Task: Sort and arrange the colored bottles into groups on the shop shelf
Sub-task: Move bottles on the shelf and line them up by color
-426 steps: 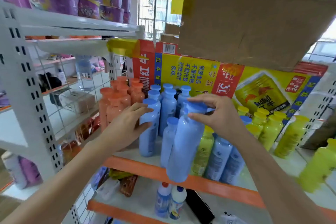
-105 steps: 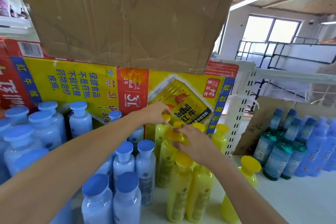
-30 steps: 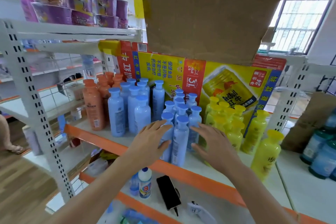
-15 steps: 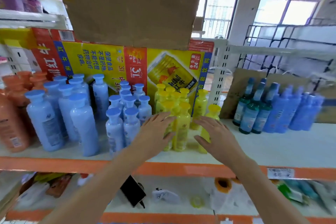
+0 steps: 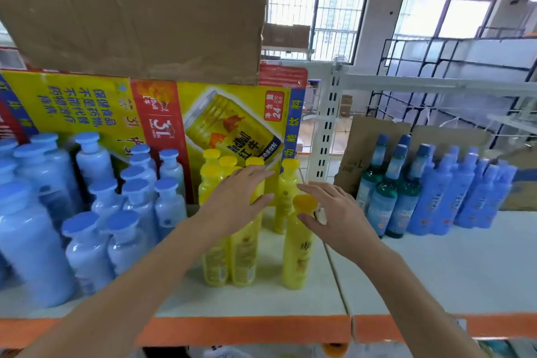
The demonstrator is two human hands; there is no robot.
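Several yellow bottles stand grouped at the middle of the white shelf. My left hand lies over the tops of the front ones, fingers straight. My right hand is open beside a lone yellow bottle at the group's right, thumb near its cap. Light blue bottles fill the shelf's left side. Hidden under my left hand are the caps of the front yellow bottles.
Darker blue bottles and teal ones with blue caps stand at the right against cardboard. A printed yellow and red carton backs the shelf, a brown box above it. A white upright post divides the bays.
The view has closed in on the yellow bottles. Both hands reached forward and up; my left hand now covers the yellow caps and my right hand is at the lone bottle's cap.
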